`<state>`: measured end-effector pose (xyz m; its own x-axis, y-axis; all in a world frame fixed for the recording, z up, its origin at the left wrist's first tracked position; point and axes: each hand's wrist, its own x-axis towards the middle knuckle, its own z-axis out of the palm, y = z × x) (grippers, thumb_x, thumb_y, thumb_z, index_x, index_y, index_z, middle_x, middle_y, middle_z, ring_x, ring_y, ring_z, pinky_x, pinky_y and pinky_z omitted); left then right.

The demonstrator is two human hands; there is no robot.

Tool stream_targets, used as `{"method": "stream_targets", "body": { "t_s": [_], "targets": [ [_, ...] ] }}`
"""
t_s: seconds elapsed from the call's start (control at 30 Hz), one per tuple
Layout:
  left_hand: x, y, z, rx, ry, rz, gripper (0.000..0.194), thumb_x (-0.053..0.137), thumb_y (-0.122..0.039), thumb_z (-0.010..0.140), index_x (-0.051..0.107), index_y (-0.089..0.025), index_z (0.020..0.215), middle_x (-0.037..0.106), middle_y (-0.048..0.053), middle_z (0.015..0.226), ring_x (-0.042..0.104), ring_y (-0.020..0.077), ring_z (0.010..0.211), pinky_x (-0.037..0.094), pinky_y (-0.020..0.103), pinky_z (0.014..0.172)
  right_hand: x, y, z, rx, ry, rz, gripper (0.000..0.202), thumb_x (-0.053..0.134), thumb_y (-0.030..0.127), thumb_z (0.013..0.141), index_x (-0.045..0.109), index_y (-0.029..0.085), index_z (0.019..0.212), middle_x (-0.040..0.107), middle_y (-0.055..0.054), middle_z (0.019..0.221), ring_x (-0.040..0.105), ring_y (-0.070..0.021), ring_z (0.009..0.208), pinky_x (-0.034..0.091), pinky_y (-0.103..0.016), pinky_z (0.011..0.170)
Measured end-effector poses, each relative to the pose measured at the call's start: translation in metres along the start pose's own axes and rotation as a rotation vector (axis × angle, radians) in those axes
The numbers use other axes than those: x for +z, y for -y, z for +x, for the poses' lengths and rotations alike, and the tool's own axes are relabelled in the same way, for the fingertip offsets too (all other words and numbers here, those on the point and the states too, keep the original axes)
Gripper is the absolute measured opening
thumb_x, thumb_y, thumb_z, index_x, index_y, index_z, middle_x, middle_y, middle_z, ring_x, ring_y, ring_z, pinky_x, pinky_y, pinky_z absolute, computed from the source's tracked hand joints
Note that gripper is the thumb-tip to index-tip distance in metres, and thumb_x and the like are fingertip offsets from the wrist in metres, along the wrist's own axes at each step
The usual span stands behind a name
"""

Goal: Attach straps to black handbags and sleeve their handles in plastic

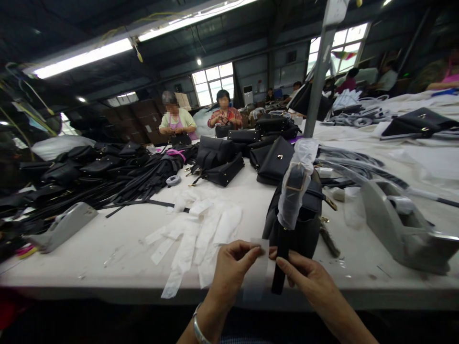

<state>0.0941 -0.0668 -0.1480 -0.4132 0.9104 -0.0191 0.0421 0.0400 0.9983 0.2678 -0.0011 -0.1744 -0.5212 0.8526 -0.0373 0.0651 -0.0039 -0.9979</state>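
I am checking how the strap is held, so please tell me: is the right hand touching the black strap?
Touching. The head view shows the right hand with its thumb laid over the front of the black strap.

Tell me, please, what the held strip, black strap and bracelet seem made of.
The strip is probably thin plastic or tissue paper: milky, translucent. The black strap may be leather or imitation: smooth, dull surface. The bracelet is likely polished metal: silvery shine.
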Motion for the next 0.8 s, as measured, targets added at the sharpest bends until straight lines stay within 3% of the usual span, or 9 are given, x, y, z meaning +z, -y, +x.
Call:
{"method": "stream_targets", "body": {
  "t_s": [0.07,0.17,0.27,0.37,0.5,0.67,0.8],
  "targets": [
    [-0.01,0.004,-0.009,-0.046,-0.018,-0.017,0.021,0.083,-0.034,0.071,0.074,-0.015,0.071,0.074,0.004,0.072,0.066,0.0168,0.07,0.05,0.025,0.069,-0.003,0.005,-0.002,-0.011,-0.001,-0.037,0.041,0.07,0.057,0.077,0.081,0.024,0.098,0.073,-0.006,0.095,0.05,-0.0144,0.06,0.045,-0.026,0.055],
    [-0.023,0.012,-0.025,-0.118,-0.036,-0.052,0.024,0.085,-0.031,0.068,0.068,-0.015,0.069,0.069,0.001,0.066,0.061,0.0129,0.064,0.046,0.022,0.063,-0.003,0.006,-0.003,0.032,0.001,0.008,0.041,0.072,0.057,0.075,0.082,0.022,0.095,0.07,-0.005,0.077,0.051,-0.0156,0.061,0.044,-0.025,0.054],
    [-0.033,0.022,-0.04,-0.158,-0.032,-0.038,0.027,0.087,-0.029,0.064,0.065,-0.015,0.071,0.066,-0.001,0.066,0.06,0.0121,0.064,0.047,0.022,0.064,0.004,-0.001,-0.004,0.065,-0.029,0.175,0.038,0.075,0.053,0.075,0.081,0.02,0.094,0.068,-0.004,0.073,0.052,-0.0152,0.063,0.045,-0.026,0.058],
    [-0.039,0.031,-0.051,-0.179,-0.035,0.039,0.025,0.087,-0.028,0.065,0.066,-0.015,0.072,0.068,0.001,0.069,0.062,0.0136,0.067,0.048,0.023,0.067,0.016,-0.008,-0.005,0.069,-0.106,0.385,0.033,0.08,0.049,0.073,0.081,0.021,0.089,0.071,-0.005,0.081,0.053,-0.0145,0.066,0.045,-0.026,0.058],
    [-0.041,0.037,-0.061,-0.188,-0.05,0.121,0.02,0.084,-0.027,0.067,0.071,-0.014,0.075,0.071,0.004,0.073,0.063,0.0155,0.069,0.049,0.025,0.067,0.032,-0.006,-0.007,0.091,-0.201,0.56,0.028,0.084,0.047,0.068,0.081,0.024,0.085,0.071,-0.004,0.084,0.052,-0.013,0.066,0.043,-0.024,0.055],
    [-0.037,0.035,-0.067,-0.21,0.003,0.162,0.017,0.082,-0.029,0.07,0.076,-0.014,0.077,0.074,0.006,0.074,0.065,0.0168,0.067,0.05,0.026,0.064,0.044,0.0,-0.007,0.049,-0.319,0.554,0.028,0.086,0.048,0.065,0.081,0.025,0.081,0.072,-0.005,0.085,0.054,-0.0155,0.071,0.042,-0.025,0.054],
    [-0.034,0.034,-0.069,-0.227,0.036,0.137,0.018,0.083,-0.028,0.069,0.078,-0.015,0.08,0.076,0.008,0.077,0.067,0.0184,0.069,0.051,0.027,0.065,0.049,0.001,-0.006,0.025,-0.342,0.558,0.026,0.085,0.048,0.066,0.081,0.027,0.08,0.072,-0.003,0.086,0.055,-0.0157,0.074,0.041,-0.024,0.055]
  ]
}}
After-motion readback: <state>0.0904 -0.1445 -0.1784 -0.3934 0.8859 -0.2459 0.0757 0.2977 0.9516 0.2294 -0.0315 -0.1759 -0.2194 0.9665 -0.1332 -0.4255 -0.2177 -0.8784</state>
